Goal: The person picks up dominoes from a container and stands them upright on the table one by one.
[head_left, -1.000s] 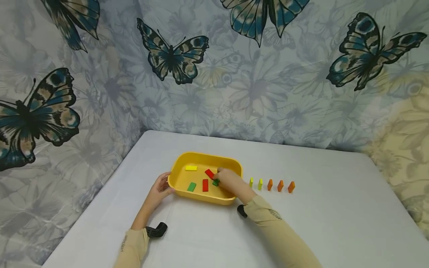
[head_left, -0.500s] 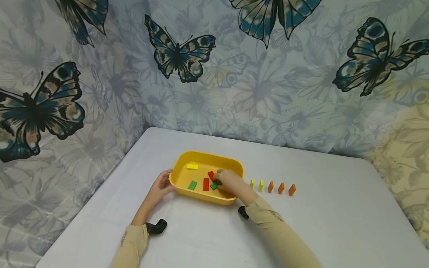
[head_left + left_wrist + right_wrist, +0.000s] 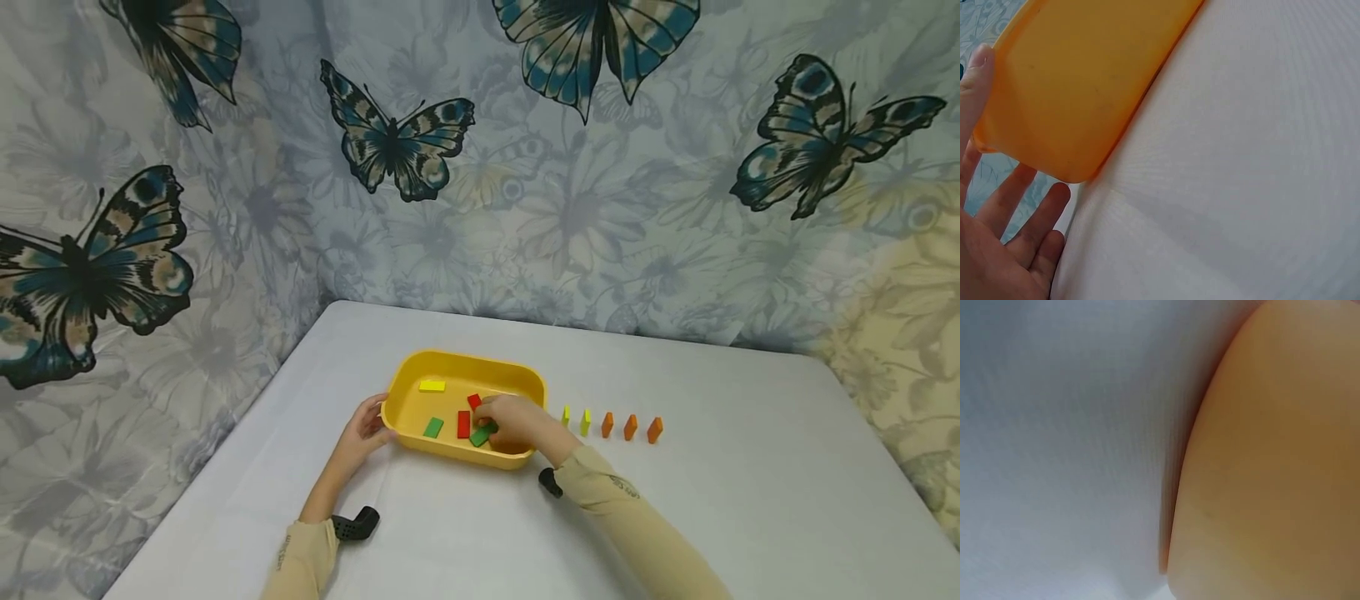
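Note:
A yellow tray (image 3: 420,363) sits on the white table. In it lie a yellow block (image 3: 432,386), a green block (image 3: 433,427) and two red blocks (image 3: 463,423). My right hand (image 3: 504,423) reaches into the tray's right half, and its fingertips pinch a second green block (image 3: 482,435) beside the red ones. At the tray's left end rests my left hand (image 3: 367,429). In the left wrist view the left hand (image 3: 1004,244) has straight fingers, with its thumb against the tray's outer wall (image 3: 1085,81). The right wrist view holds only the tray wall (image 3: 1272,456) and cloth.
Right of the tray stands a row of upright blocks, two yellow (image 3: 586,422) then three orange (image 3: 631,427). Butterfly-print fabric (image 3: 397,142) walls the table at the back and left. Black wrist camera mounts (image 3: 356,525) sit by both sleeves.
My right hand has drawn slightly toward the tray's near wall with the green block under its fingers. The left hand stays at the tray's end. The head view has shifted.

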`<state>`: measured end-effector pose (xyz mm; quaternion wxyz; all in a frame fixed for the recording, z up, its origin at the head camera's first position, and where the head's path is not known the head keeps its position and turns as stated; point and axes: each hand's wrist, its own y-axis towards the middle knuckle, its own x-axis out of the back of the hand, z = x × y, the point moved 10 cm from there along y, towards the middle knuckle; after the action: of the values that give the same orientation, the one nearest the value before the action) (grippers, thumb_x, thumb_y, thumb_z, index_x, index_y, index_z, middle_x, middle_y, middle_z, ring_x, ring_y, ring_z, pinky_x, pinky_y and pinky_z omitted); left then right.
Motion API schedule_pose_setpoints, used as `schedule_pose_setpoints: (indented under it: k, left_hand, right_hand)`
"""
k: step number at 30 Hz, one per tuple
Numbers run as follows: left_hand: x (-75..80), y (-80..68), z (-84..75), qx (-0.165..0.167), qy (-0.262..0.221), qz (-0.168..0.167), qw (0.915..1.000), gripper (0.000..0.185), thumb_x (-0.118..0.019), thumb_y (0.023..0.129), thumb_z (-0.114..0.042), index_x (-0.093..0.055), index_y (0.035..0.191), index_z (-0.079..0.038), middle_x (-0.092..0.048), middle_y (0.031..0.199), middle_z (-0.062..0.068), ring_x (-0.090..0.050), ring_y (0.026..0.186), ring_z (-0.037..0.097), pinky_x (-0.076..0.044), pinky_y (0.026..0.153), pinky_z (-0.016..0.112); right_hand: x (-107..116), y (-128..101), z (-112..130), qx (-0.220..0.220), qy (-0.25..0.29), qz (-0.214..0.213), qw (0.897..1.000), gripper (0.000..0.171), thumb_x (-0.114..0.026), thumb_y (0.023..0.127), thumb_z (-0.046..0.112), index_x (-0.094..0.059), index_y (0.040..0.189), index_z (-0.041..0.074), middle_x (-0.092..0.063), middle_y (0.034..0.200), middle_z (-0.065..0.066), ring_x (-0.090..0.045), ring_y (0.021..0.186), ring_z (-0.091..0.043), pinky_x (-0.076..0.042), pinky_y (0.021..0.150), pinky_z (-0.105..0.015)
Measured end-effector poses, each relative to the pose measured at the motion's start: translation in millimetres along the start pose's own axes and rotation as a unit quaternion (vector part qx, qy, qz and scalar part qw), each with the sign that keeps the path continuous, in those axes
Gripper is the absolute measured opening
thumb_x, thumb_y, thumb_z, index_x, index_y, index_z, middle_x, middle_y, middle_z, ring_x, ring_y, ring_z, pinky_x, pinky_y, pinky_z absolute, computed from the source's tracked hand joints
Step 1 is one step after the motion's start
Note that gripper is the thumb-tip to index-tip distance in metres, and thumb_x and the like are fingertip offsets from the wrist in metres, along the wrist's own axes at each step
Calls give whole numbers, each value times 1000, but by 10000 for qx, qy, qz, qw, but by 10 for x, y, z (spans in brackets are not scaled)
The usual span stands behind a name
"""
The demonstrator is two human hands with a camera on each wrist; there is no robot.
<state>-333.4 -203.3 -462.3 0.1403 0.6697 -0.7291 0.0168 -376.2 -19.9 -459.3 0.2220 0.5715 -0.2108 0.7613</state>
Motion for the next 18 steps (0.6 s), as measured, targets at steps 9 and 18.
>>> schedule_pose_setpoints:
  k: [9,18]
  left_hand:
    - [12,53,-39,-94,-71,-16,9999,59,-62,83,-1,-33,133,0,-40,132,22,-43,107,39,-30,91,52]
    - [47,42,229,-82,-81,39,9999,59,-64,82,-5,-35,134,-6,-42,132,19,-46,106,36,-33,90,48]
  right_hand:
    - [238,-45,14,418,909,-876,9911,17,-67,74,4,-64,90,9,-54,81,2,-49,69,-14,-42,64,-22]
    - [495,-472,-85,466,2099,-2428,9459,23,-67,77,5,-57,98,4,-58,83,-2,-54,71,-20,-47,62,-33]
